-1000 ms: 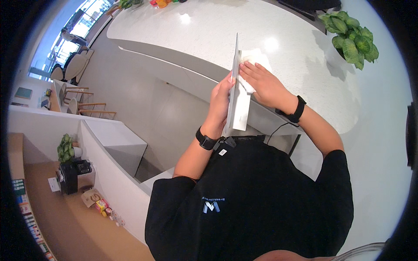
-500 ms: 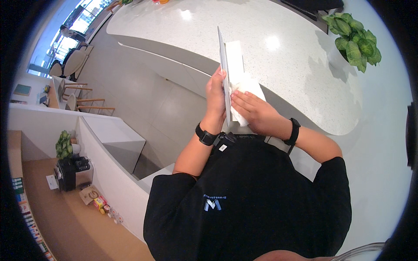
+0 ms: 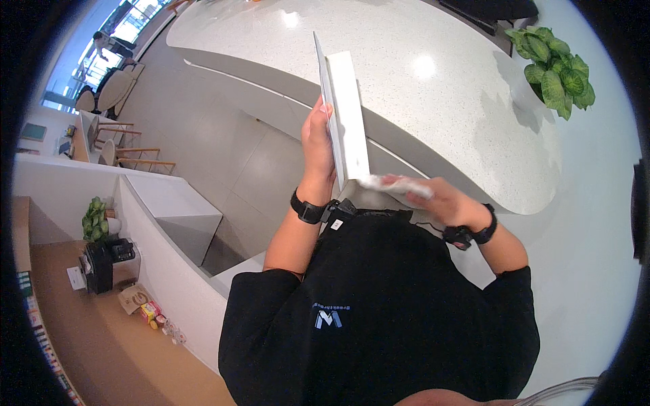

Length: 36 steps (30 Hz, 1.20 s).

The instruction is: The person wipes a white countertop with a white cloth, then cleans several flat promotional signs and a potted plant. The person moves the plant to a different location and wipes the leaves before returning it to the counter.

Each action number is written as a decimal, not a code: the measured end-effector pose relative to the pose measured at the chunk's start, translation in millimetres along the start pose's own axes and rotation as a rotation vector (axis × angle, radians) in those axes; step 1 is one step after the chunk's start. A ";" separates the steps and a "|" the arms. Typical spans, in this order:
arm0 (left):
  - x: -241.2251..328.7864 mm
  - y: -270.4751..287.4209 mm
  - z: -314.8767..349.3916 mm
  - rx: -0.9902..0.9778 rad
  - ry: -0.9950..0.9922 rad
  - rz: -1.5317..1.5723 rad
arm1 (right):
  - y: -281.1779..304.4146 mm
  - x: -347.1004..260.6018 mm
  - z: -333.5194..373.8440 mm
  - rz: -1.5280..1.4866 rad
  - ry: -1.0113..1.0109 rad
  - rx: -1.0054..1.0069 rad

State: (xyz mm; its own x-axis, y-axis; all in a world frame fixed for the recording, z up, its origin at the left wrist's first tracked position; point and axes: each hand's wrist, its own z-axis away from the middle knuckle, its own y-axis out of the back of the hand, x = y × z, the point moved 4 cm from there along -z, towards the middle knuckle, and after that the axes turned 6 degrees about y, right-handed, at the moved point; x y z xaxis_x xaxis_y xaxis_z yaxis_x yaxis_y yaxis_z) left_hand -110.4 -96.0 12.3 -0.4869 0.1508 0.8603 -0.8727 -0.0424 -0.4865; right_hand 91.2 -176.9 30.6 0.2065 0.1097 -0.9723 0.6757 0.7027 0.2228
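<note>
My left hand (image 3: pixel 317 143) is closed on the left side of a white slab (image 3: pixel 349 115), with its thumb over the edge. The slab stands on edge in front of my chest, with a thin grey-white face on the left and a broader white side on the right. It could be a book or a flat box; I cannot tell which. At its lower right corner, my right hand (image 3: pixel 448 203) is smeared by motion and holds a crumpled white cloth (image 3: pixel 409 186), perhaps a tissue. The cloth is at that corner; whether it touches is unclear.
A curved white speckled counter (image 3: pixel 467 101) lies ahead. On its right stands a leafy plant (image 3: pixel 555 71) in a white pot. At the lower left, a brown counter (image 3: pixel 101 338) bears a black machine (image 3: pixel 99 267). Chairs (image 3: pixel 116 91) and a distant person (image 3: pixel 112 46) are far left.
My right hand and the cloth have moved down and right, off the slab's middle to its lower corner. The slab and my left hand have shifted slightly left.
</note>
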 end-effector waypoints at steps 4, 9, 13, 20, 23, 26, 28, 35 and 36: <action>7.4 -7.5 10.2 -0.013 0.081 -0.032 | 50.2 18.9 27.7 -0.154 -0.376 0.488; -0.8 -24.5 23.8 -0.146 0.191 -0.110 | 93.9 -7.5 10.6 0.656 0.165 0.805; -5.1 -42.5 33.8 -0.247 0.231 -0.089 | 88.0 -19.0 -21.9 1.282 0.312 0.672; -5.3 -44.5 38.5 -0.286 0.208 -0.157 | 75.3 -1.7 -49.5 1.280 0.209 0.491; -11.5 -41.1 37.6 -0.324 0.178 -0.170 | 72.1 -3.9 -51.4 1.307 0.217 0.503; -14.0 -41.9 37.6 -0.273 0.167 -0.154 | 78.9 -9.4 -53.6 1.314 0.227 0.585; -16.2 -40.3 37.8 -0.180 0.196 -0.132 | 92.1 -15.5 -50.0 1.265 0.232 0.712; -30.8 -28.6 27.6 -0.133 0.287 0.009 | 57.1 -14.3 -62.0 1.354 0.267 0.486; -29.8 -29.0 26.7 -0.129 0.274 0.017 | 49.5 -5.7 -66.0 1.295 0.221 0.402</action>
State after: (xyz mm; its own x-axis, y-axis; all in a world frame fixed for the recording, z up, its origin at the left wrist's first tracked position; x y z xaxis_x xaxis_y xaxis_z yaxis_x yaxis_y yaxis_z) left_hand -71.6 -125.6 4.8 -0.4578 0.4129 0.7873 -0.8440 0.0765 -0.5309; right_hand 76.8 -96.3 42.4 0.7503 0.6600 -0.0378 0.2524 -0.2332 0.9391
